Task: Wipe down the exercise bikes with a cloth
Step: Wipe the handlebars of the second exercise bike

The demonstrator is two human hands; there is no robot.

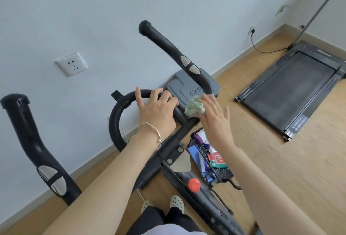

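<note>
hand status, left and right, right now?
left hand: fingers curled over the handlebar loop, holding it.
right hand: open, straight fingers against the green cloth; motion-blurred.

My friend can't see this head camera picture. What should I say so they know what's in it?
A person's right hand presses a green cloth flat against a black bike, while the left hand holds its curved handlebar. A treadmill lies on the wooden floor to the right.
</note>
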